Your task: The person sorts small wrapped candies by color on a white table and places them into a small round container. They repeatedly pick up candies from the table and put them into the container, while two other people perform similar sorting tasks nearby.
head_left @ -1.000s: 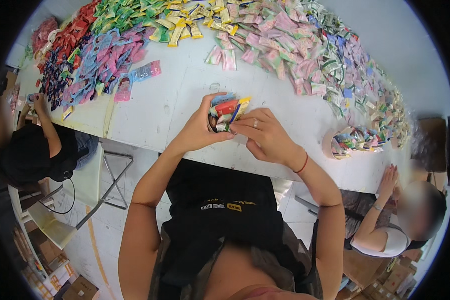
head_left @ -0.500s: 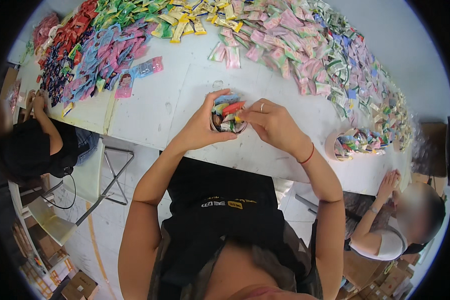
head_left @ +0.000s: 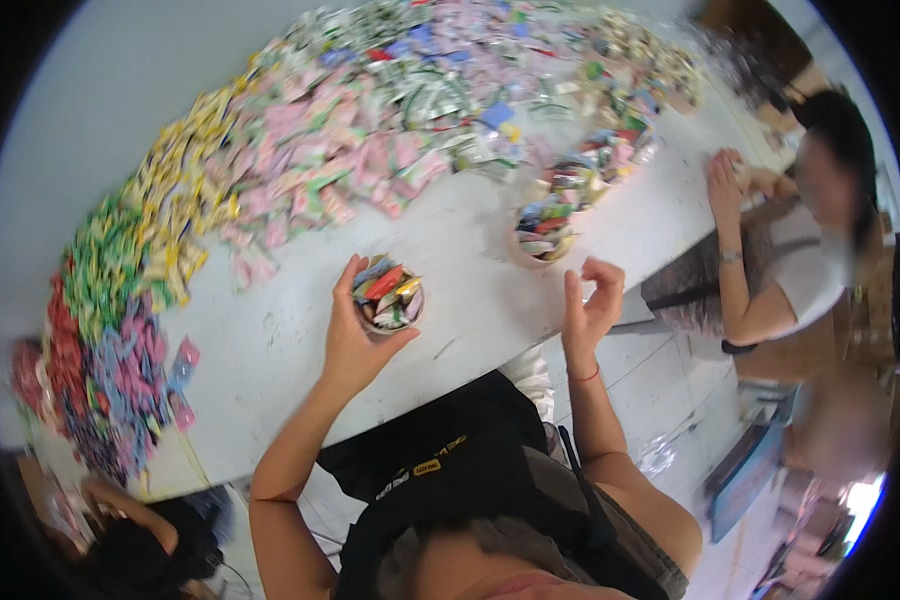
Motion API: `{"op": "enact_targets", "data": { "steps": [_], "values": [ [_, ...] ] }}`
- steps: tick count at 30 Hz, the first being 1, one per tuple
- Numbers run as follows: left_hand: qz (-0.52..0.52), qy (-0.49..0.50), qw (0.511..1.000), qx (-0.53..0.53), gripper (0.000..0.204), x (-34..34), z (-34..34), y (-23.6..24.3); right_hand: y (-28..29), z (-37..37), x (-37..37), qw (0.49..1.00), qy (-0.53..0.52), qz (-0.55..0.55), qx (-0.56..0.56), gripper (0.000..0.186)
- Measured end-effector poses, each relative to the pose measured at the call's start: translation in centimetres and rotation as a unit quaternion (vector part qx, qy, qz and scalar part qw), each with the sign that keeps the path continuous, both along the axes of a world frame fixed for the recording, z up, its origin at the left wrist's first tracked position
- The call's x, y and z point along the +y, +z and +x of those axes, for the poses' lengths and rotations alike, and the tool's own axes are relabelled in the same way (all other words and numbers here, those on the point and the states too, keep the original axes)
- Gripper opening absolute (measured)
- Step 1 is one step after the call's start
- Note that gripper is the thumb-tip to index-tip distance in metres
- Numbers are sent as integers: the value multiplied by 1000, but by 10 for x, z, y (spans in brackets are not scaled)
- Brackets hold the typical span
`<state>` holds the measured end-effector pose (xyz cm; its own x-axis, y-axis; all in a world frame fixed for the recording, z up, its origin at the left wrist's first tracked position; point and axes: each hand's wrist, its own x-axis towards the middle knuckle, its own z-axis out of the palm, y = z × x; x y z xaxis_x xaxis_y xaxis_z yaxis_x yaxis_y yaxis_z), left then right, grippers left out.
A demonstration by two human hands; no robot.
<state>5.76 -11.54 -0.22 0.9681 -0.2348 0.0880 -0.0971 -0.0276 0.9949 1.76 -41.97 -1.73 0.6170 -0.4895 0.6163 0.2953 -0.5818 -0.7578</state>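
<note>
My left hand [head_left: 365, 325] grips a round cup of mixed snack packets [head_left: 388, 300] on the white table [head_left: 480, 310], with red, yellow and blue wrappers showing on top. To its right, my right hand [head_left: 592, 300] is raised near the table's front edge, fingers loosely bent and apart with nothing visible in them. Just beyond it stands a row of filled cups [head_left: 545, 230], somewhat blurred, reaching back toward the right.
Heaps of pink [head_left: 325, 150], yellow [head_left: 180, 210], green [head_left: 105, 265] and other packets arc along the back and left. One person [head_left: 810, 240] sits at the right, another [head_left: 155, 540] works at lower left. A blurred person [head_left: 840, 420] is lower right.
The view has swung toward the right. My right hand has left the cup in my left hand and moved right, near the other cups, its fingers looser.
</note>
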Motion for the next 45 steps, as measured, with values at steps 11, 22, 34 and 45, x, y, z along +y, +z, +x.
{"op": "enact_targets", "data": {
  "steps": [11,22,34,45],
  "values": [
    [189,-7,950,-251,127,-158,51,2,6,112,-152,993,-26,75,89,74],
    [139,-7,953,-270,120,-284,72,-2,-7,163,-211,926,139,351,25,74],
    [64,-194,959,-195,147,-283,138,-23,11,45,-181,985,115,87,97,118],
    [166,-237,919,-268,158,-388,242,-27,20,138,-275,951,209,163,157,120]
  ]
}}
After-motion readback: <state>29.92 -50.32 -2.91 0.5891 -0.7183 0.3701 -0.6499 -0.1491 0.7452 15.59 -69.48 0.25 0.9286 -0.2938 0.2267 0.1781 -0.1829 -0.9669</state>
